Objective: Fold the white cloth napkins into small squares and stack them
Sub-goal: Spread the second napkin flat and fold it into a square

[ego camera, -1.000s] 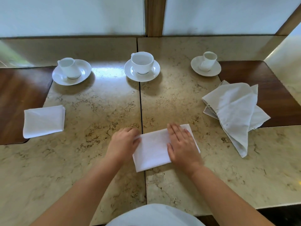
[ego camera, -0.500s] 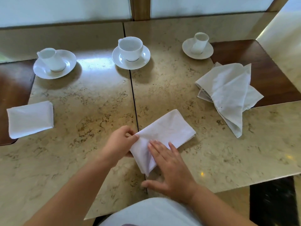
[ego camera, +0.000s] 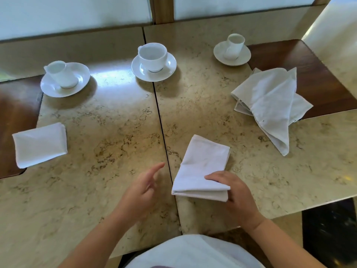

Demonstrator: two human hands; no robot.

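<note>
Turned end-on since half a second earlier: folded white cloth napkin [ego camera: 201, 168], now lengthwise away from the body on the beige marble tabletop [ego camera: 116, 132]. Let go by the left hand [ego camera: 142, 192], released with fingers straight beside it. Pinched at the near right corner by the right hand [ego camera: 234, 194], thumb over the top layer. Step in hand, seemingly: final fold into a small square. Next move likely needing the near end carried over the far end, edges matched, then pressed flat. Counted: one finished white folded square [ego camera: 39, 145] at far left; a loose heap of unfolded white napkins [ego camera: 270, 101] at right, number unclear; three white cups on saucers [ego camera: 153, 61].
</note>
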